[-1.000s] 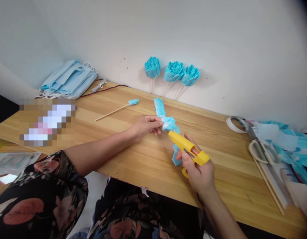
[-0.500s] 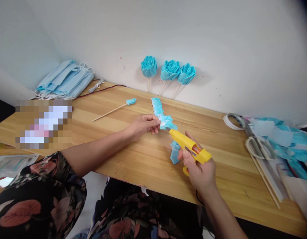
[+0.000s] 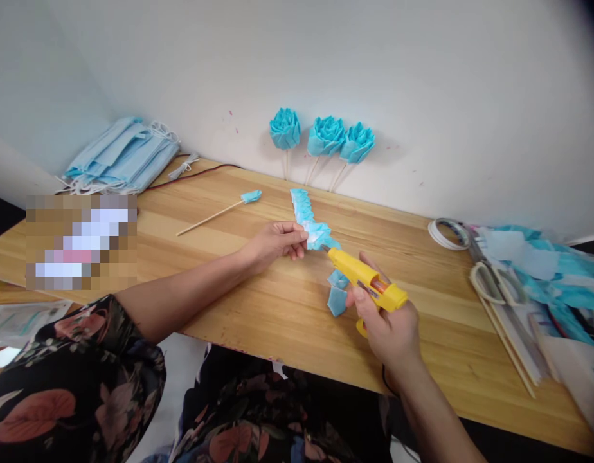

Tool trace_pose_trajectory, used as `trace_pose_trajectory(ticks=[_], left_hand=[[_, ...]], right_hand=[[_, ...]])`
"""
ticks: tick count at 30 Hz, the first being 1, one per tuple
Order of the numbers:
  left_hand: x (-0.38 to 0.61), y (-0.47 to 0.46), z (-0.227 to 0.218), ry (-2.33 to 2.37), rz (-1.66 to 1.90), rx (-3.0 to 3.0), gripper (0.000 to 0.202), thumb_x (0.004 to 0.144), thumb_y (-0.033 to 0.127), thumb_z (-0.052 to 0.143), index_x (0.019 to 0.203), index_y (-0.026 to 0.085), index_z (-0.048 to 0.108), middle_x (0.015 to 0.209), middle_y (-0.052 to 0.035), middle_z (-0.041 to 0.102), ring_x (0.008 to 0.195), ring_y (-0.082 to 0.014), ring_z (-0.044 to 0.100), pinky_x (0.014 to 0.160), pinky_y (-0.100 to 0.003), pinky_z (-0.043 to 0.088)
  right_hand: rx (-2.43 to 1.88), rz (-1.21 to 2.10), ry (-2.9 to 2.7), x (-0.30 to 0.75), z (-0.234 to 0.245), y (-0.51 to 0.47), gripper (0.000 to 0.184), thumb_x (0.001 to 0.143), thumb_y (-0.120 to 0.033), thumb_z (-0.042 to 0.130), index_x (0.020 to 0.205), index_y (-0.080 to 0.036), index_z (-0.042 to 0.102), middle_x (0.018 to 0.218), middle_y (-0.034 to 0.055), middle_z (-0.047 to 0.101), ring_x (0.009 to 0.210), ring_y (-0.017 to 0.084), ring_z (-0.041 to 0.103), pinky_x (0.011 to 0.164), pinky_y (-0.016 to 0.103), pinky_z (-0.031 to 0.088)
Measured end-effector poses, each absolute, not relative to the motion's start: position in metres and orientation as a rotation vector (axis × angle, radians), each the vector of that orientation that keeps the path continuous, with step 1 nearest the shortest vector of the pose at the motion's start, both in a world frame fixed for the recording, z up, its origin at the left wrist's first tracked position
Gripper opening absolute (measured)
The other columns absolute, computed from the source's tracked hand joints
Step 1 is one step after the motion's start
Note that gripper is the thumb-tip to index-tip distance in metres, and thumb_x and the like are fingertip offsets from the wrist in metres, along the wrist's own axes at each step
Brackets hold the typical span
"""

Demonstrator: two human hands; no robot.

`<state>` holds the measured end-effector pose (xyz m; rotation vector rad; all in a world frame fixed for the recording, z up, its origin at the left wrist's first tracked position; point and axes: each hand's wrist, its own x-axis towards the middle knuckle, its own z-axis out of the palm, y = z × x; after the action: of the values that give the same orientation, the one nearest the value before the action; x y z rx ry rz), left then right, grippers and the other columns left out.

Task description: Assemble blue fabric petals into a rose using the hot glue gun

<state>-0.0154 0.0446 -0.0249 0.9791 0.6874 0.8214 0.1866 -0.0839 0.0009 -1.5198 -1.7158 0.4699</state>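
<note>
My left hand (image 3: 282, 242) pinches the white edge of a folded blue petal strip (image 3: 318, 235), made of face-mask fabric. A yellow hot glue gun (image 3: 364, 275) is gripped in my right hand (image 3: 391, 325), its nozzle close against the strip's right end; I cannot tell whether it touches. Behind the hands lies a row of overlapping blue petals (image 3: 303, 206). Loose folded blue pieces (image 3: 337, 299) rest on the table just left of the glue gun's handle. Left of the petals, a wooden stick with a small blue bud (image 3: 251, 197) lies flat.
Three blue fabric roses (image 3: 326, 136) on sticks lean against the wall. Stacked blue face masks (image 3: 123, 154) sit at the back left, beside a blurred-out patch (image 3: 82, 241). Rightward are a tape roll (image 3: 449, 234), scissors (image 3: 497, 283), sticks (image 3: 509, 350) and blue scraps (image 3: 557, 263).
The whole view has shifted slightly. Both hands keep their grips, and the glue gun's nozzle stays by the strip with almost no movement.
</note>
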Motion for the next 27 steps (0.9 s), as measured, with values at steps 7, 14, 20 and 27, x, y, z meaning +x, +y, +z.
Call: trace_pose_trajectory(ticks=[7,14,20,27], left_hand=[[-0.017,0.045,-0.023,0.675,0.822,0.941,0.029,0.072,0.033,0.079,0.075,0.011,0.061,0.065,-0.0008,0.063,0.053,-0.0086,0.059,0.051,-0.021,0.042],[-0.017,0.045,-0.025,0.678,0.873,0.93,0.031,0.073,0.037,0.08,0.076,0.011,0.063,0.066,-0.0008,0.062,0.055,-0.0088,0.059,0.051,-0.021,0.043],[-0.018,0.047,-0.028,0.666,0.879,0.941,0.037,0.067,0.042,0.083,0.075,0.011,0.064,0.067,-0.0007,0.063,0.056,-0.0094,0.059,0.051,-0.021,0.043],[-0.018,0.048,-0.031,0.681,0.89,0.973,0.034,0.07,0.041,0.081,0.079,0.012,0.066,0.067,-0.0015,0.064,0.058,-0.0094,0.059,0.053,-0.021,0.043]], right_hand=[[-1.686,-0.22,-2.152,0.223,0.008,-0.081,0.06,0.09,-0.049,0.056,0.141,-0.018,0.05,0.088,0.0103,0.075,0.069,0.025,0.068,0.056,0.032,0.047],[-2.149,-0.498,-2.281,0.338,0.015,-0.051,0.072,0.088,-0.048,0.061,0.142,-0.004,0.043,0.104,0.0248,0.07,0.087,0.034,0.066,0.059,0.034,0.039],[-2.291,-0.292,-2.456,0.374,0.031,-0.05,0.041,0.085,-0.035,0.066,0.121,-0.018,0.06,0.1,0.0167,0.073,0.08,0.031,0.068,0.062,0.035,0.043],[-1.453,-0.217,-2.521,0.264,0.022,-0.029,0.023,0.098,-0.024,0.047,0.1,-0.02,0.069,0.097,0.0072,0.073,0.092,0.024,0.067,0.078,0.036,0.05]])
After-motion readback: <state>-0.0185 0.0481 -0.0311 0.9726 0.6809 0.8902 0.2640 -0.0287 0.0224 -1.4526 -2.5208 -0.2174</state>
